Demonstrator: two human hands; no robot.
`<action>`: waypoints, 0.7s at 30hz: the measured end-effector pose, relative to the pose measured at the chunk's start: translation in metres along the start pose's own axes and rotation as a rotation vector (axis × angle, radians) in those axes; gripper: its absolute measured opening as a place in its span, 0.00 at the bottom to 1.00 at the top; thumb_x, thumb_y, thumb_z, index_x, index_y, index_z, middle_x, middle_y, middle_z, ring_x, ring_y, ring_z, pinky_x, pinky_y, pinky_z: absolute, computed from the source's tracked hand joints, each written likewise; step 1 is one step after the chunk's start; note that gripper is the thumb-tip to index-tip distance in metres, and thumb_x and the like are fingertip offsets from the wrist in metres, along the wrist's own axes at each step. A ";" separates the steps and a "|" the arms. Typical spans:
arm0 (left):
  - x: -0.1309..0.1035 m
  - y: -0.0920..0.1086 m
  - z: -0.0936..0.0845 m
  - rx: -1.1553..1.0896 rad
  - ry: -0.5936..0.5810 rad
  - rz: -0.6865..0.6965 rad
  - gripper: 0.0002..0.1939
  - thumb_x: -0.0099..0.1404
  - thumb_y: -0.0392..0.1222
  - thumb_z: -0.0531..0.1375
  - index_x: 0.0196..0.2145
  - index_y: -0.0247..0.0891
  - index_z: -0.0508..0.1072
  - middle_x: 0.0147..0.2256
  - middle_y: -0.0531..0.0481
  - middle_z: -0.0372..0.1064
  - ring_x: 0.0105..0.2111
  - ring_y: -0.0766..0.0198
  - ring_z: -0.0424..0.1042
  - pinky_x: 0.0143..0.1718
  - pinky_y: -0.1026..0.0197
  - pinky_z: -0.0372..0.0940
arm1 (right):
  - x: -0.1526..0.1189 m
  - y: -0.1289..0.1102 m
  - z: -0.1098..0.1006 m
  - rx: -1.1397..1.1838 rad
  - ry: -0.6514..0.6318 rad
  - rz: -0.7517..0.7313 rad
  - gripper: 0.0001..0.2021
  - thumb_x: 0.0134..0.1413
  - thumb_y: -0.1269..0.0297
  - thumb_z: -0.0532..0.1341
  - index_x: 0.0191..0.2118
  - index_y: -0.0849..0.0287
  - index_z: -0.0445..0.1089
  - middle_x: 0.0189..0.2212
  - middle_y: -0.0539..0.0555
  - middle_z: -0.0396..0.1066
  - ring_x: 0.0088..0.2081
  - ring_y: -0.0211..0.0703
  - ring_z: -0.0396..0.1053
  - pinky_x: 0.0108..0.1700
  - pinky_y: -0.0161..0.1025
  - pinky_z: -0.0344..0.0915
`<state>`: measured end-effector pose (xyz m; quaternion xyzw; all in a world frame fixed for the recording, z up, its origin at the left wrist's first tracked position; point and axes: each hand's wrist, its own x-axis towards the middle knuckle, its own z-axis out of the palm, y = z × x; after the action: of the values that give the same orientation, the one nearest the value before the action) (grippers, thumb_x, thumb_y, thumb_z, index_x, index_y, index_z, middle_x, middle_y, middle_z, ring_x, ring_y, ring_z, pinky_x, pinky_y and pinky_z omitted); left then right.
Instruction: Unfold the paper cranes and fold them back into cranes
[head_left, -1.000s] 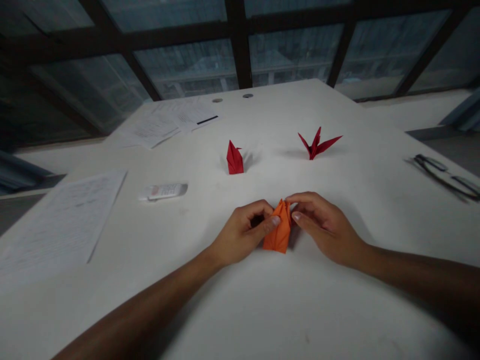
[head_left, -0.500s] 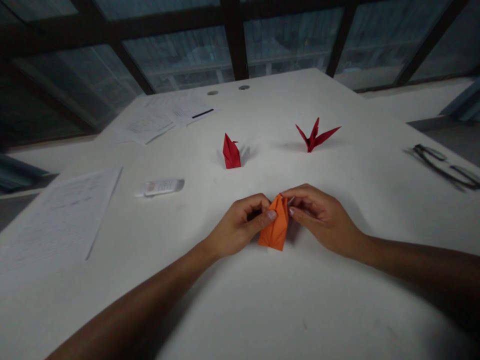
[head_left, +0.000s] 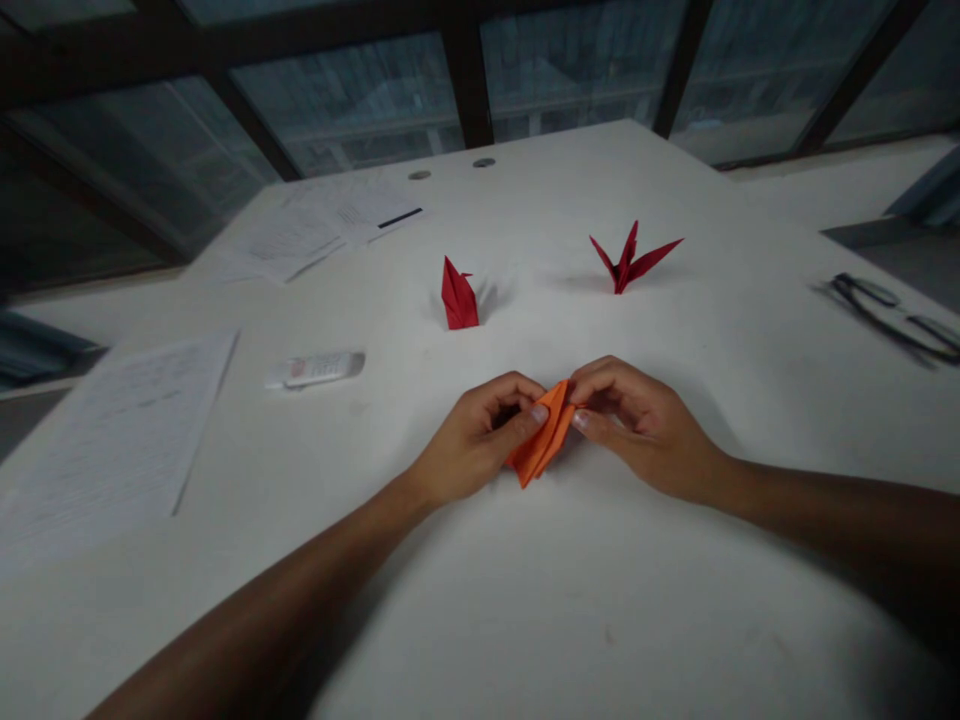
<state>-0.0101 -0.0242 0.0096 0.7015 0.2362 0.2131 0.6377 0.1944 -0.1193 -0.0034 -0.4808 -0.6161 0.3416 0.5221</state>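
Observation:
Between my hands is a folded piece of orange origami paper [head_left: 546, 440], tilted with its lower point toward me, just above the table. My left hand [head_left: 484, 435] pinches its left side, thumb on the front face and fingers behind. On the other side my right hand [head_left: 641, 425] is closed at the upper right edge, thumb and forefinger gripping a narrow part there. Its fingertips partly hide that part. Farther back stand two red folded paper figures, a compact one [head_left: 460, 298] left of centre and a crane with spread points [head_left: 628, 265] to the right.
A white tube-like item [head_left: 319, 369] lies left of my hands. Printed sheets are at the left edge [head_left: 127, 420] and far left [head_left: 300, 235]. Black-framed eyeglasses [head_left: 892, 315] rest at the right. The white table [head_left: 555, 610] reaches back to dark-framed windows.
The orange paper has turned, its lower end swinging left and its layered edge now showing. Both hands keep hold of it. The whole view has shifted slightly.

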 end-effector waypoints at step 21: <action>0.001 -0.004 0.002 0.145 0.185 0.034 0.14 0.71 0.51 0.62 0.40 0.35 0.74 0.28 0.53 0.69 0.25 0.72 0.63 0.26 0.68 0.58 | -0.002 -0.006 0.000 -0.082 0.031 0.158 0.10 0.64 0.56 0.66 0.45 0.53 0.81 0.36 0.53 0.81 0.33 0.42 0.75 0.36 0.40 0.71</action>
<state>-0.0078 -0.0250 0.0055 0.7270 0.2968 0.2702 0.5571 0.1933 -0.1228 0.0016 -0.5539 -0.5816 0.3489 0.4829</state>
